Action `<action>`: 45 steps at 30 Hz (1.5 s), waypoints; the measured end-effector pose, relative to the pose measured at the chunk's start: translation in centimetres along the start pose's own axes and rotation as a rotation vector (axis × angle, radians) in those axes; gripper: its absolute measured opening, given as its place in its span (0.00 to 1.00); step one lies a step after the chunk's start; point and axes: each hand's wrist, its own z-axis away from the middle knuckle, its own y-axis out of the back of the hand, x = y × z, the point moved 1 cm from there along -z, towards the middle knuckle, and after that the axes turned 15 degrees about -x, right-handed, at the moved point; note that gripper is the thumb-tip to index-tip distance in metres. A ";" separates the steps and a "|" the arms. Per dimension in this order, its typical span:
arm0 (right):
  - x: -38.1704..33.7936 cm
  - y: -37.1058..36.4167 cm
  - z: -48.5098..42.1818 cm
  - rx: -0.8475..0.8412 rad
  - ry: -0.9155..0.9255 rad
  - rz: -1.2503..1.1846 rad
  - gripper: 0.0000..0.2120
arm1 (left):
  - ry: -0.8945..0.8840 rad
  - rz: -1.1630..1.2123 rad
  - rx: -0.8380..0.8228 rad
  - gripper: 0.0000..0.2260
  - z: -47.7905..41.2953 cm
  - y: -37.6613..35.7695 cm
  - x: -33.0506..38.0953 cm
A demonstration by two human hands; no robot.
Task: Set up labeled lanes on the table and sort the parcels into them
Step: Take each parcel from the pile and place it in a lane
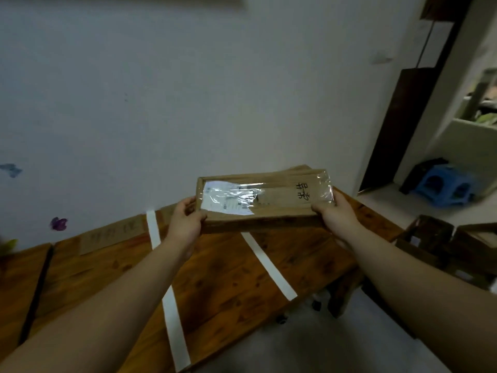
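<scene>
Above the wooden table (215, 278), I hold a flat cardboard parcel (269, 211): clear tape over a white shipping label (228, 199) at left, black handwritten characters (304, 192) at right. My left hand (185, 220) grips its left end, my right hand (337, 214) its right end. Open cartons (430, 238) sit on the floor rightward, contents too blurred to tell.
</scene>
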 end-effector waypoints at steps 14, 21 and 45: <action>3.9 11.7 -14.4 0.158 -0.311 0.174 0.18 | 0.226 -0.231 -0.237 0.23 -19.2 -13.2 -4.9; 5.2 17.0 -23.1 0.165 -0.318 0.216 0.17 | 0.249 -0.234 -0.186 0.21 -26.2 -19.5 -6.0; 18.5 32.9 -55.9 -0.306 -0.338 0.315 0.23 | 0.397 -0.429 0.061 0.17 -44.4 -39.3 -18.4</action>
